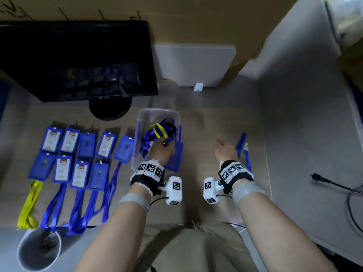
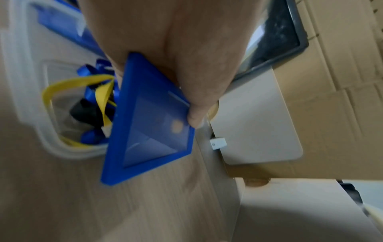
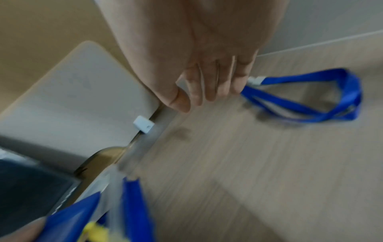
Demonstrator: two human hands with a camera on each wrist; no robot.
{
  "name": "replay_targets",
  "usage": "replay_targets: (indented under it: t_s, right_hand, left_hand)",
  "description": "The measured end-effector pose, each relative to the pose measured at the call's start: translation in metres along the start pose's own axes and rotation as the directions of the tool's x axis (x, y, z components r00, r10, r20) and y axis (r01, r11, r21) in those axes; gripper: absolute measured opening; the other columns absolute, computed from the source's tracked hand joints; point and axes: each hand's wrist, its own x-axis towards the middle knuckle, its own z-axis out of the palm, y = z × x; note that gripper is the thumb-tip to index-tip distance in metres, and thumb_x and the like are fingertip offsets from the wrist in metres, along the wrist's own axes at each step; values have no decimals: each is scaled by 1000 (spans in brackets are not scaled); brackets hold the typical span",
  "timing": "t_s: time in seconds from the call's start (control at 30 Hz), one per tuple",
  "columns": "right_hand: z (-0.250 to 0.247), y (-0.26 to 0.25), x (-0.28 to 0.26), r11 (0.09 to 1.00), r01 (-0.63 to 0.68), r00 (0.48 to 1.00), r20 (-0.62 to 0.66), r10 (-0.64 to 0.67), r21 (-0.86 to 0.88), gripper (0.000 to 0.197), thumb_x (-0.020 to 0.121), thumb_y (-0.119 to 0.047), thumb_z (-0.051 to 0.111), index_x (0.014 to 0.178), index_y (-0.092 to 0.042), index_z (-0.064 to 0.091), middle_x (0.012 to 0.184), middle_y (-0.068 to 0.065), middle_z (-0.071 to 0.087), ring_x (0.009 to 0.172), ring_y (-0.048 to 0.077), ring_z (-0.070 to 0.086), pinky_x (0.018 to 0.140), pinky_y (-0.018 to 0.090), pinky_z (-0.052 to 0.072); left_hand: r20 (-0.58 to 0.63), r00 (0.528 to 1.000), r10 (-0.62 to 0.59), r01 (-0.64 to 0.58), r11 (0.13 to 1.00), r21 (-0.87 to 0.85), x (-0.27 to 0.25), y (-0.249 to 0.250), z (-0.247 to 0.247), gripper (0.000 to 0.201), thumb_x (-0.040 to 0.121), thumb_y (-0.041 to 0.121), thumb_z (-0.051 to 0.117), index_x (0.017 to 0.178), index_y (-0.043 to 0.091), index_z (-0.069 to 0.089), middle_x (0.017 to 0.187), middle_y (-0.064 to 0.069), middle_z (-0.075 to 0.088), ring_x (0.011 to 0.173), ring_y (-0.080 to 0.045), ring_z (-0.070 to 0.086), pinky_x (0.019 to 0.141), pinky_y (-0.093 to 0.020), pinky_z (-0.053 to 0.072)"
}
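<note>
Blk wristbands point(image 1: 140, 181) w/ marker tiles point(image 1: 150, 168), grey forearm tape point(image 1: 133, 200), khaki trousers point(image 1: 196, 249).

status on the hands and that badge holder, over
Left hand grips badge holder at bin edge. Right hand open beside loose lanyard on desk. Tangled lanyards in bin by holder.

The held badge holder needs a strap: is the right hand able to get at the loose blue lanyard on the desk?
Probably yes. The right hand is open and empty, the blue lanyard lies on the desk right beside it, and nothing sits between them.
</note>
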Motion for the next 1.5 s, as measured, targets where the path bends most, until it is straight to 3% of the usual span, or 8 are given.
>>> replay_targets:
  t_s: [0.33, 0.47, 0.6, 0.77, 1.1, 1.23, 1.37, 1.5]
  right_hand:
    - [-78, 103, 44, 984, -138, 986, 74, 147, -115, 22, 86, -24, 55, 102, -12, 64, 113, 14, 61, 116, 35, 56, 84, 35, 43]
    - [-65, 111, 53, 990, -57, 984, 158, 78, -132, 58, 91, -28, 54, 145, -14, 37, 150, 14, 33, 128, 34, 43, 100, 39, 37]
    - [-53, 107, 56, 993, -46, 992, 108, 58, -111, 65, 82, -30, 60, 142, -14, 41, 147, 8, 35, 126, 36, 46, 104, 44, 44]
    - [-50, 106, 58, 986, -39, 999, 14, 37, 161, 23, 81, -12, 69, 101, -1, 67, 95, 13, 68, 88, 30, 68, 71, 31, 51]
    - [-60, 46, -8, 841, 113, 980, 79, -182, 530, 24, 86, 1, 56, 84, -21, 65, 80, 2, 65, 52, 14, 52, 47, 25, 42]
    - [-53, 22, -45, 861, 183, 974, 32, -225, 475, 19, 79, -7, 64, 75, -22, 74, 61, -10, 66, 53, 4, 51, 54, 19, 38]
    - [-39, 11, -86, 818, 272, 943, 27, -330, 507, 8, 81, -9, 73, 89, -11, 75, 78, 0, 74, 70, -2, 65, 74, 7, 45]
    - [-15, 1, -117, 787, 376, 912, -46, -407, 489, 20, 84, -3, 70, 95, -18, 75, 96, 6, 74, 87, 12, 68, 88, 21, 50]
  left_hand:
    - [53, 998, -18, 13, 995, 103, -26, 51, 113, 35, 95, 31, 54, 65, 14, 59, 63, 3, 64, 62, -14, 57, 61, -27, 38]
    - [27, 999, -40, 36, 991, 125, -30, 53, 122, 35, 95, 32, 54, 65, 15, 59, 61, 4, 64, 64, -17, 59, 62, -29, 39]
    - [-4, 999, -53, 53, 992, 118, -33, 51, 118, 36, 96, 30, 54, 64, 16, 57, 58, 4, 61, 58, -15, 56, 59, -28, 38]
    - [-29, 998, -54, 57, 993, 100, -37, 44, 109, 38, 96, 34, 53, 64, 14, 59, 60, 2, 62, 62, -19, 59, 58, -29, 38]
    - [120, 990, 72, -84, 992, 95, -53, 57, 85, 15, 93, 19, 44, 83, 11, 50, 89, -12, 55, 74, -24, 53, 64, -33, 38]
    - [161, 961, 223, -234, 971, 52, -63, 45, 61, 21, 94, 18, 52, 73, 15, 53, 79, -11, 60, 72, -26, 55, 69, -34, 40]
    - [209, 923, 324, -328, 945, -18, -76, 24, 30, 18, 93, 18, 59, 83, 4, 64, 72, -6, 66, 66, -14, 58, 70, -30, 43]
    - [247, 898, 364, -360, 931, -64, -93, 5, 4, 14, 93, 12, 58, 104, 12, 66, 69, 5, 66, 62, -3, 58, 63, -15, 44]
